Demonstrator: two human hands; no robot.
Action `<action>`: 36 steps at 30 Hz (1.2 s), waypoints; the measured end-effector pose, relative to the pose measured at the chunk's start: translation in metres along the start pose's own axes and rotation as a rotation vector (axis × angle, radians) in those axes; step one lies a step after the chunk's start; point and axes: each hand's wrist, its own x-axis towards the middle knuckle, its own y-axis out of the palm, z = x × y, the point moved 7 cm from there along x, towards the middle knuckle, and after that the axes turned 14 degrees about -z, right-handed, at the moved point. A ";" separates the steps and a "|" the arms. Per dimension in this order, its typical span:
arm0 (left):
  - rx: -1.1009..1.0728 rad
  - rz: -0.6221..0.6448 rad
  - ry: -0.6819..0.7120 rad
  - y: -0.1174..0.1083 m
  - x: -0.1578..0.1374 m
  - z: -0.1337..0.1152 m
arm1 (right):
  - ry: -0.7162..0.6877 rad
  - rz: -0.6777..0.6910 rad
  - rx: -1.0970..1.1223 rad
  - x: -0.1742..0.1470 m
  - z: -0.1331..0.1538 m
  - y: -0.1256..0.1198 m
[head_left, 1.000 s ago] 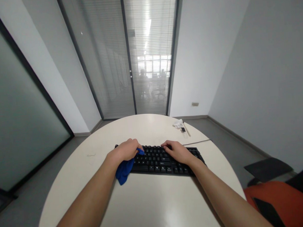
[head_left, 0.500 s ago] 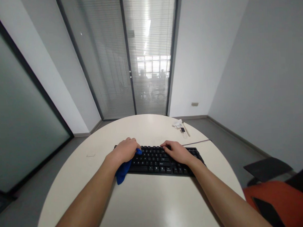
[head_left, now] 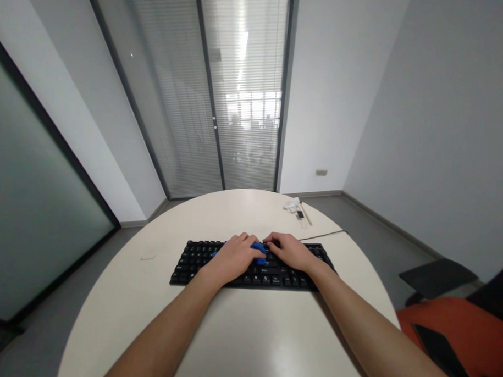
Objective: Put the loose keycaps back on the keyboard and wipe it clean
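A black keyboard [head_left: 187, 266] lies flat on the round pale table [head_left: 236, 343], its keys showing left of, between and below my hands. On its middle keys, my left hand [head_left: 234, 259] presses down a blue cloth [head_left: 260, 258]. The cloth sticks out past the thumb and fingers; the rest of it is under the palm. Over the right part of the keyboard, my right hand [head_left: 293, 253] holds it with fingertips at the far edge and the thumb close to them. The keys beneath that palm are hidden.
A cable [head_left: 325, 234] runs from the keyboard to the table's right edge. Toward the back right lie a pencil-like stick [head_left: 306, 214], a small black piece [head_left: 300, 215] and crumpled white wrapping [head_left: 291, 204]. A red-orange chair [head_left: 458, 330] stands at right. Glass doors [head_left: 248, 100] are beyond.
My left hand has slid the cloth rightward from the keyboard's left end to its middle, close beside my right hand. My right hand stays in place on the keyboard.
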 end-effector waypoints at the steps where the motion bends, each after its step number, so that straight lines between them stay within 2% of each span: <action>1: 0.003 0.005 -0.004 -0.001 0.000 0.001 | -0.005 0.000 0.001 0.000 -0.001 0.000; 9: 0.031 0.003 -0.025 -0.008 -0.004 0.000 | -0.014 -0.004 0.007 0.001 -0.003 0.002; 20: 0.034 0.019 0.092 -0.008 -0.005 0.007 | -0.002 0.004 -0.010 0.000 0.001 0.000; 32: 0.111 0.066 0.085 -0.015 -0.017 0.013 | -0.016 -0.010 -0.002 0.001 -0.002 0.001; 36: 0.112 0.103 0.045 -0.018 -0.023 0.020 | -0.007 -0.005 -0.002 0.001 -0.003 0.001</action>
